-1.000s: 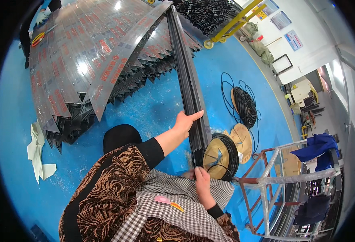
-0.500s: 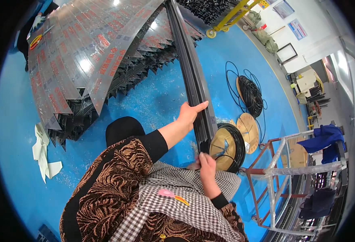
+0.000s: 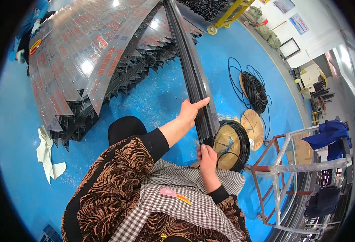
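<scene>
across the blue floor runs the long dark profile, far end up at the top edge of the view, near end close to the checked apron, and both bare hands are on the job! left hand is clamped over the bar, one digit stretched across the upper face, the other fingers tucked out of sight. right hand is at the near end, fingers curled together; whether anything is pinched between them, i cannot tell.

so what could go wrong? that left-hand hold looks like the weak point: if it loosens, so long a piece could roll or tip, and the near end might knock the cable coil just beside it. bare skin at the end, too: a slip there could nick a fingertip. and the apron cloth below might snag if that end drops.

now, the looks of this profile: slim, black, ribs and grooves running lengthwise along the top, a smoother, greyer face down the right side, a small dark patch near the close end. one piece or several nested together? from this angle, no telling.
</scene>
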`<state>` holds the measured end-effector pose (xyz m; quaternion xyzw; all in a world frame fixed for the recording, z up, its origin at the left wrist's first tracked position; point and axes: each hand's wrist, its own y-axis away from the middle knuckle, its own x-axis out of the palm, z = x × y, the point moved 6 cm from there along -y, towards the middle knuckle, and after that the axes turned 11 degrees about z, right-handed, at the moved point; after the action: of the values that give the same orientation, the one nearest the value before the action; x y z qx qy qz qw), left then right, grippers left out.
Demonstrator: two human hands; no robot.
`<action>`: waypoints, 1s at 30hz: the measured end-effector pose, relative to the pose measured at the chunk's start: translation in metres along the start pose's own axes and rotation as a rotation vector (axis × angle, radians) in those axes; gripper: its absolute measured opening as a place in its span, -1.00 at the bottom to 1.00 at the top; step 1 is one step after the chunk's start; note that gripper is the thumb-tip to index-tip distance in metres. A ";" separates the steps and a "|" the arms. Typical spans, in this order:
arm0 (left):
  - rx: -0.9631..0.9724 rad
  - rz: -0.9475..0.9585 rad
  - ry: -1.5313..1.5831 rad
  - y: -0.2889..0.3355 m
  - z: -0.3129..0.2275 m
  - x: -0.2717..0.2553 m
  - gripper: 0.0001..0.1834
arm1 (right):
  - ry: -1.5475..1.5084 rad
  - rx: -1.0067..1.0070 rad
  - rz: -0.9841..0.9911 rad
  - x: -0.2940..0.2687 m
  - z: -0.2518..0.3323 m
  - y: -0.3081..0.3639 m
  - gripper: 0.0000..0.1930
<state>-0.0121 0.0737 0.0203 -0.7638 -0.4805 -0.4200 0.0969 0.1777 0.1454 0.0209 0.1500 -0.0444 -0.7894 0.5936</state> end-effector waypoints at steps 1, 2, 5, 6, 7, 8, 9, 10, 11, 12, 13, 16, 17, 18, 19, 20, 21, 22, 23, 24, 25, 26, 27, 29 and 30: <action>0.000 0.000 -0.002 -0.001 0.000 0.001 -0.55 | -0.036 -0.015 0.003 0.001 0.001 -0.004 -0.75; -0.001 0.000 -0.003 -0.001 0.001 0.001 -0.55 | -0.071 -0.030 0.005 0.001 0.003 -0.007 -0.75; 0.016 -0.005 0.004 0.000 0.001 0.001 -0.56 | -0.078 -0.025 0.007 -0.002 -0.005 0.001 -0.75; 0.028 -0.004 0.011 0.002 0.002 0.000 -0.56 | -0.051 -0.003 0.000 -0.005 -0.012 0.012 -0.75; 0.040 -0.004 0.017 0.002 0.001 0.000 -0.57 | -0.025 0.018 -0.008 -0.008 -0.018 0.021 -0.75; 0.052 -0.004 0.022 0.001 -0.002 -0.001 -0.57 | 0.000 0.038 -0.015 -0.010 -0.023 0.025 -0.75; 0.057 0.005 0.021 0.001 -0.003 0.000 -0.57 | -0.007 0.038 -0.023 -0.009 -0.024 0.023 -0.75; 0.062 0.014 0.020 0.001 -0.003 0.000 -0.57 | -0.034 0.043 -0.025 -0.007 -0.023 0.016 -0.75; 0.070 0.023 0.019 -0.001 -0.004 0.000 -0.57 | -0.059 0.046 -0.023 -0.005 -0.021 0.005 -0.75; 0.078 0.031 0.018 -0.002 -0.003 0.000 -0.57 | -0.085 0.048 -0.022 -0.003 -0.019 -0.003 -0.76; 0.085 0.040 0.017 -0.002 -0.001 0.001 -0.58 | -0.111 0.051 -0.021 -0.001 -0.019 -0.006 -0.76; 0.105 0.045 0.034 0.001 0.003 0.002 -0.58 | -0.124 0.032 -0.011 -0.005 -0.018 0.004 -0.76; 0.108 0.048 0.040 0.000 0.004 0.001 -0.58 | -0.130 0.024 -0.009 -0.007 -0.018 0.009 -0.76; 0.108 0.050 0.047 -0.004 0.003 -0.001 -0.58 | -0.136 0.017 -0.008 -0.008 -0.018 0.013 -0.77; 0.088 0.058 0.053 -0.005 0.004 0.000 -0.58 | -0.056 -0.008 -0.007 -0.008 -0.009 0.015 -0.77; 0.066 0.064 0.058 -0.005 0.005 0.000 -0.59 | 0.021 -0.029 -0.003 -0.004 0.001 0.008 -0.78; 0.037 0.071 0.056 -0.006 0.009 0.001 -0.59 | 0.016 -0.010 -0.017 -0.002 0.002 0.000 -0.78; 0.051 0.056 0.055 -0.009 0.007 -0.001 -0.60 | 0.009 -0.028 -0.039 0.001 0.005 -0.011 -0.78; 0.066 0.034 0.056 -0.008 0.007 -0.004 -0.62 | 0.004 -0.043 -0.054 0.002 0.004 -0.015 -0.78; 0.053 0.035 0.056 -0.009 0.007 -0.004 -0.62 | 0.003 -0.034 -0.063 -0.001 -0.001 -0.011 -0.78; 0.039 0.037 0.049 -0.010 0.007 -0.005 -0.62 | -0.011 -0.048 -0.055 -0.004 -0.005 -0.007 -0.78; 0.026 0.039 0.042 -0.010 0.007 -0.005 -0.61 | -0.025 -0.064 -0.047 -0.006 -0.009 -0.002 -0.77; 0.014 0.041 0.036 -0.009 0.007 -0.005 -0.61 | -0.038 -0.080 -0.037 -0.008 -0.012 0.002 -0.77; 0.000 0.043 0.031 -0.006 0.007 -0.003 -0.61 | -0.049 -0.093 -0.029 -0.010 -0.014 0.006 -0.77; 0.001 0.038 0.026 -0.004 0.005 -0.001 -0.61 | -0.021 -0.072 -0.016 -0.009 -0.013 0.005 -0.77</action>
<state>-0.0131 0.0778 0.0158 -0.7672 -0.4648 -0.4276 0.1116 0.1887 0.1537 0.0110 0.1206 -0.0210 -0.7968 0.5917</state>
